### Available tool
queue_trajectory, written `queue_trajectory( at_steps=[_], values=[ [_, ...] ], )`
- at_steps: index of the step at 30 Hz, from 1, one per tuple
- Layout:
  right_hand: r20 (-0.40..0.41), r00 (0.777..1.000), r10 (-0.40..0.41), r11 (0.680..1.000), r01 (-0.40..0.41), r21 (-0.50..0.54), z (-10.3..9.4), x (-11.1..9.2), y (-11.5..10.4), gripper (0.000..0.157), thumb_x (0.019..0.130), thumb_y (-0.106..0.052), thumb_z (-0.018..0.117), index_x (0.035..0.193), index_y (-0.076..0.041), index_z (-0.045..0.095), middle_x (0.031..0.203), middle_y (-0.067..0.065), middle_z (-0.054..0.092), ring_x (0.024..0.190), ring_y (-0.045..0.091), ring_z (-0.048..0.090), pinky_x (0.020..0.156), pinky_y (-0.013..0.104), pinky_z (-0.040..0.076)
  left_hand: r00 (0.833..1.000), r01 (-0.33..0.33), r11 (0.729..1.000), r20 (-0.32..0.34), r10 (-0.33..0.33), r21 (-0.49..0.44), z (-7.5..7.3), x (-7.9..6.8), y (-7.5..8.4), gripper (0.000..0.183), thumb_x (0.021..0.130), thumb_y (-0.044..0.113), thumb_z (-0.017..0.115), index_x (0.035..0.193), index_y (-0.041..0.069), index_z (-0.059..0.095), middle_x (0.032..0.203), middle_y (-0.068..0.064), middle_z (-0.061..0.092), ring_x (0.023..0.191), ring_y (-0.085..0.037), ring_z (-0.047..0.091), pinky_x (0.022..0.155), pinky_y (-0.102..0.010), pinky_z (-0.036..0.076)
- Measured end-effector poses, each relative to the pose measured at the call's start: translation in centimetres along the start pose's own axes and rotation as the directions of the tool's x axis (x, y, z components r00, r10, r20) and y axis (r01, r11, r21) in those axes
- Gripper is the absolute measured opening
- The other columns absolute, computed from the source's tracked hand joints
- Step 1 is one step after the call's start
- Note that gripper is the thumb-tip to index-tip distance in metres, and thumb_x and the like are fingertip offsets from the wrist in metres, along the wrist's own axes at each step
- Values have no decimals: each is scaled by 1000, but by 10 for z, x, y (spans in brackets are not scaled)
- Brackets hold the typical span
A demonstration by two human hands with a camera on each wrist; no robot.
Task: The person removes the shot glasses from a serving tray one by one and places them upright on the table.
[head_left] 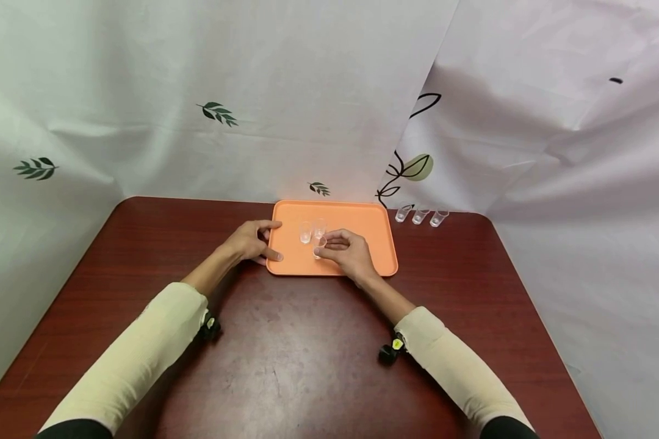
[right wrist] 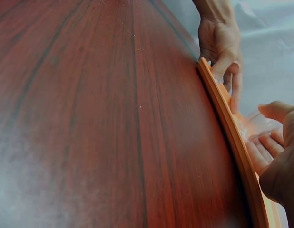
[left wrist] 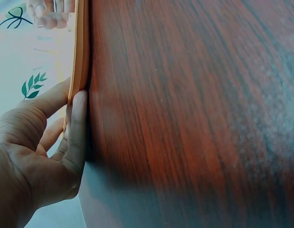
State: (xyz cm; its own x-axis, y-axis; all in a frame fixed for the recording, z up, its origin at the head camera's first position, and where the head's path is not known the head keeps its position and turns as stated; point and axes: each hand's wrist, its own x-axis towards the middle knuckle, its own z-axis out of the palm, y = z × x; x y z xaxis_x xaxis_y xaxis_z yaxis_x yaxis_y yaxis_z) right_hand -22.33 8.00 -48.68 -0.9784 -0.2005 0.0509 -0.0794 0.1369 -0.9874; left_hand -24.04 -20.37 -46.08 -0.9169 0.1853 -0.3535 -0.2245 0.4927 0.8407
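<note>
Nearest, two pale sleeves [head_left: 134,353] with dark ends come in from 8 and 4 o'clock over the reddish-brown wooden surface [head_left: 263,384]. At 12 o'clock lies an orange tray [head_left: 359,219] with a raised rim. The left hand [head_left: 249,241] grips it at its 9 o'clock end, the thumb reaching over the rim and other fingers at the outer edge. The right hand [head_left: 351,255], reaching in over the near rim, pinches a small clear cup [head_left: 320,241] between thumb and fingers; whether the cup's base touches the tray cannot be told. Close to that cup, two clear cups [head_left: 305,233] stand on the tray, at about 11 and 12 o'clock from it. Farther off, between 2 and 3 o'clock from the tray, three more clear cups [head_left: 420,215] stand in a row near the surface's far edge. Behind hangs a whitish backdrop [head_left: 285,146] printed with leaves.
</note>
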Motion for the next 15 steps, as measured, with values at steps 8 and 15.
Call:
queue_trajectory(
  at_steps=[8,15],
  values=[
    [7,1000,-15,1000,15,19,-8,-4,-1,37,90,-5,94,124,3,81,117,19,83,102,13,81,89,22,68,1000,0,1000,-2,0,0,-2,1,-1,98,86,-2,97,171,12,50,119,-11,45,82,-16,64,67,-30,70],
    [-11,1000,-8,999,8,31,-18,-7,2,36,91,-5,93,124,1,81,116,17,83,99,11,81,87,21,68,1000,-2,1000,3,2,1,-1,0,-1,98,87,-1,97,172,12,50,120,-12,45,80,-16,65,67,-30,70]
  ],
)
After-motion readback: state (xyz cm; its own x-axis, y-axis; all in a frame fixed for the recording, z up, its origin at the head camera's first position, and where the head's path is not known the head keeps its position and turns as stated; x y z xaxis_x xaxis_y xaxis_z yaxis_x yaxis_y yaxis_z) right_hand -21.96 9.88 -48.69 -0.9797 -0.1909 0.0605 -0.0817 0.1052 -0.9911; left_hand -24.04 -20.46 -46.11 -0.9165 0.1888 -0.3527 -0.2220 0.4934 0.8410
